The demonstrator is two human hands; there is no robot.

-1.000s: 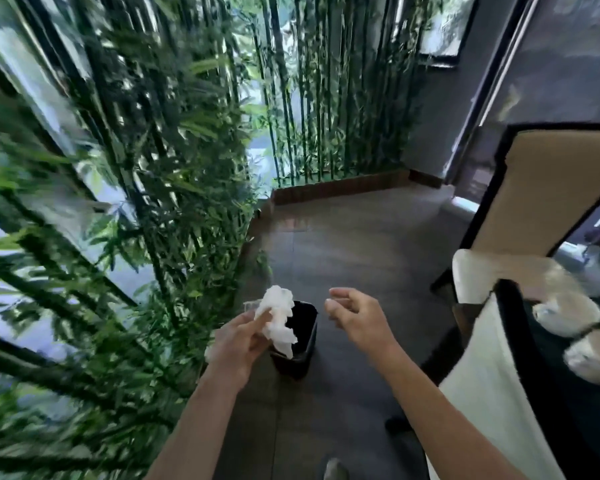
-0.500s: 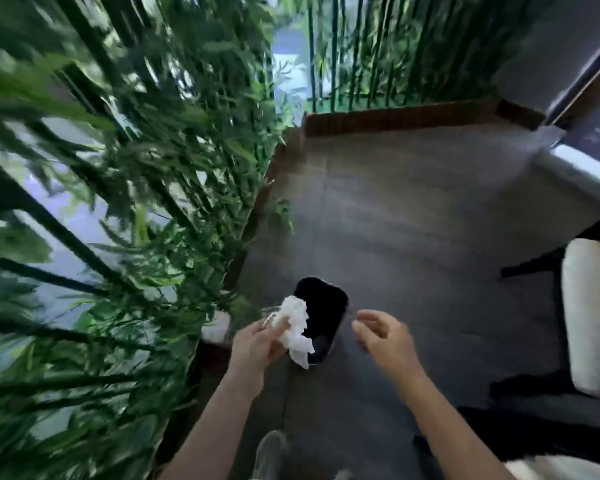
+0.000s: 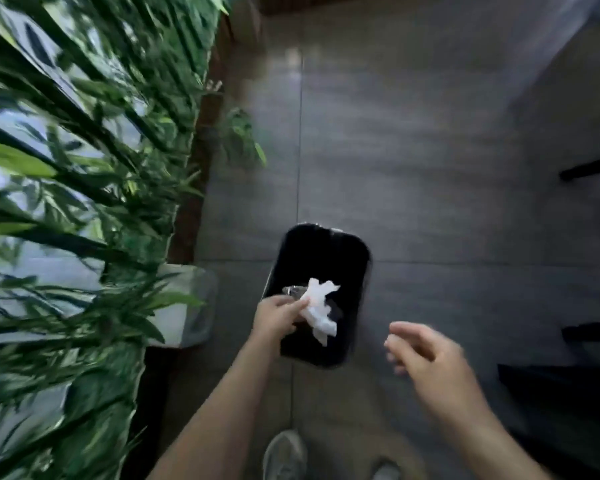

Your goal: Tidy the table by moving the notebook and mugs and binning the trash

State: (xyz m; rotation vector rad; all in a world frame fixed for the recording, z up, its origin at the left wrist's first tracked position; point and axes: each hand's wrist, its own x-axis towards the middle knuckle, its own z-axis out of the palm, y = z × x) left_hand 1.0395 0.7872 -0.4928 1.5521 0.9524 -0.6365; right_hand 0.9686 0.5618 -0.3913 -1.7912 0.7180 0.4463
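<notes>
Left hand (image 3: 276, 315) pinches the tissue (image 3: 317, 308) right over the bin (image 3: 317, 251); right hand (image 3: 430, 358) hangs beside the bin, fingers loosely apart, empty.

Grey tiled floor (image 3: 430, 168) carrying black bin (image 3: 321, 251) standing upright, white planter (image 3: 187, 306) sitting left of bin, two grey shoes (image 3: 284, 455) standing at bottom edge.

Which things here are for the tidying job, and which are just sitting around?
For the job:
crumpled white tissue
small clear plastic piece
black rounded bin
left hand

Just around:
green bamboo plants
grey shoes
white planter box
</notes>
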